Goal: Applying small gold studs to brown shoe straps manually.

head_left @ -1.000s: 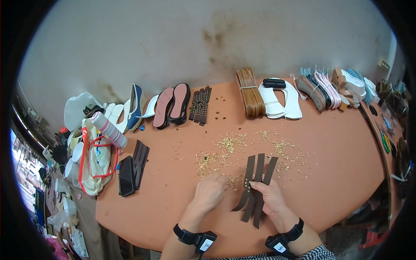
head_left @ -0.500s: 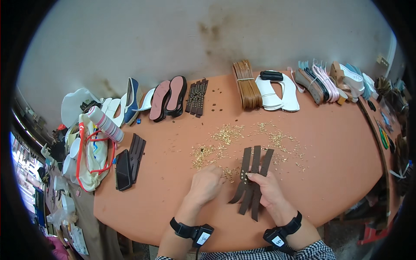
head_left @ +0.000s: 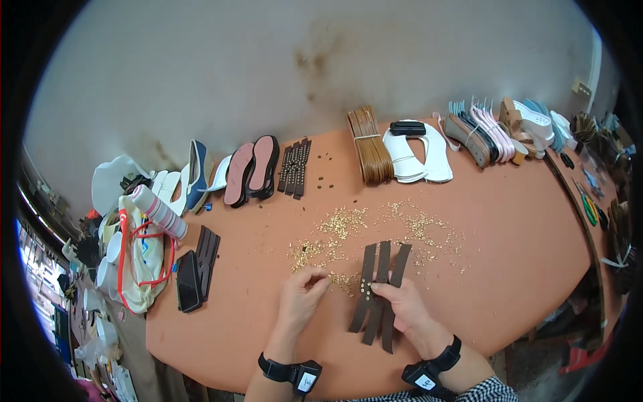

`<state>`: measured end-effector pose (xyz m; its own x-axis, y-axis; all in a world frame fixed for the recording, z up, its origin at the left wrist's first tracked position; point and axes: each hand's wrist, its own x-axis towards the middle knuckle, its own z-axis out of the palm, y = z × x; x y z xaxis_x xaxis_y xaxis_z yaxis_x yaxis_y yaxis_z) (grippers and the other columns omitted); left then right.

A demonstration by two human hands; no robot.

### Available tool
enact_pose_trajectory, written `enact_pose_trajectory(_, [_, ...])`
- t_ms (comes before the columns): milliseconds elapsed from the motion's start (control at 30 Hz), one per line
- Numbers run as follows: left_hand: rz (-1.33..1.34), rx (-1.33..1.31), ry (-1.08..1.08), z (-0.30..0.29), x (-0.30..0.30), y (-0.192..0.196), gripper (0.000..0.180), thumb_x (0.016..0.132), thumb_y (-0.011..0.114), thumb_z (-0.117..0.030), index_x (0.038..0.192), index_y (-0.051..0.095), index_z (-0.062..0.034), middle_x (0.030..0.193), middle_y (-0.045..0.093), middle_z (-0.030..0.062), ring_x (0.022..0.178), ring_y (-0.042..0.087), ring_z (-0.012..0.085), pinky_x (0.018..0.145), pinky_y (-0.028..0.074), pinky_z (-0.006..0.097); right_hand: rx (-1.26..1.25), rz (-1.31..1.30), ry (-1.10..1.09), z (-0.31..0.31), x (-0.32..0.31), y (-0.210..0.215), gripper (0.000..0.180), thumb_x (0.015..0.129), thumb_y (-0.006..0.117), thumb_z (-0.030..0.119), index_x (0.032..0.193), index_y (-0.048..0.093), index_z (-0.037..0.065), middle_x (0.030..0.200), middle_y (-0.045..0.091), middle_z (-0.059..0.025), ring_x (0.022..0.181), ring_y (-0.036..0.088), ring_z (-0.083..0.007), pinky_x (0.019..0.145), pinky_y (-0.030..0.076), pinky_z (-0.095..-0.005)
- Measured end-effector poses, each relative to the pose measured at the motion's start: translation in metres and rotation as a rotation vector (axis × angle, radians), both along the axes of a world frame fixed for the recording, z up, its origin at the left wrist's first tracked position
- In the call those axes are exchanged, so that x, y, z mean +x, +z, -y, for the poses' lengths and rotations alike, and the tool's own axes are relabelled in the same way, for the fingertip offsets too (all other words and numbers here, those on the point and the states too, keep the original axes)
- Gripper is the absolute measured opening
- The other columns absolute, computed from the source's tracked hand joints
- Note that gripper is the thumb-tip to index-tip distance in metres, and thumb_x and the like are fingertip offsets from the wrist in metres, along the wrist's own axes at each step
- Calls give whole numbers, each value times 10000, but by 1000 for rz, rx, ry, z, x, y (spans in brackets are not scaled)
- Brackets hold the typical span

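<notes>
My right hand [head_left: 408, 307] grips a dark brown strap piece [head_left: 370, 315], its thumb on top. The piece has several long strips joined at the middle, their ends loose, and a few small gold studs sit near the thumb. To the left of it, my left hand [head_left: 303, 295] is raised with thumb and forefinger pinched together; anything between the fingertips is too small to make out. Small gold studs [head_left: 343, 222] lie scattered in loose heaps on the orange-brown table [head_left: 234, 335], just beyond both hands.
Along the wall stand pink-lined soles [head_left: 262, 164], a studded strap piece [head_left: 293, 169], a brown strip bundle [head_left: 370, 147], white cut-outs [head_left: 439, 161] and wedge soles [head_left: 472, 137]. At left lie a black phone [head_left: 189, 281], brown straps [head_left: 209, 258] and a bag [head_left: 149, 268].
My left hand has drawn back from the studs, turning so its pinched fingertips point toward the strap piece. My right hand still holds the piece. The view has shifted slightly.
</notes>
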<state>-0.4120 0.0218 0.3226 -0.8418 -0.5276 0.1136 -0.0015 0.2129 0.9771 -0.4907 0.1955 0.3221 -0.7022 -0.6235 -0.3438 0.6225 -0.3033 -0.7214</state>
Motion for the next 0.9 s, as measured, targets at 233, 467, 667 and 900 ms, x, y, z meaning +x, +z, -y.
enact_pose_trajectory(233, [-92, 115, -100, -18, 3, 5, 84, 749, 618, 48, 823, 599, 13, 763, 604, 45, 696, 558, 98, 639, 461, 221, -7, 2, 22, 1, 6, 7, 110, 817, 550, 28, 923, 581, 32, 809, 573, -11, 703, 541, -92, 625, 455, -232])
enact_pose_trajectory(467, [-134, -84, -144, -37, 1, 9, 79, 747, 621, 35, 739, 553, -3, 823, 570, 66, 729, 539, 122, 669, 454, 239, -12, -47, 59, 0, 13, 2, 125, 837, 537, 35, 952, 582, 17, 842, 588, -10, 721, 553, -77, 628, 462, -218])
enact_pose_trajectory(667, [-152, -237, -170, -38, 0, 12, 138, 681, 685, -14, 750, 568, -38, 932, 481, 55, 888, 465, 153, 784, 391, 281, -38, -70, 79, 0, 19, 6, 149, 842, 531, 40, 978, 585, 11, 836, 591, -4, 713, 546, -60, 622, 456, -209])
enact_pose_trajectory(900, [-170, -17, -198, -40, 0, 13, 147, 661, 694, 0, 751, 584, -37, 973, 439, 60, 929, 439, 160, 820, 361, 270, -21, -158, 81, -2, 21, 6, 156, 840, 522, 52, 976, 589, 13, 818, 571, 18, 711, 516, -36, 602, 431, -192])
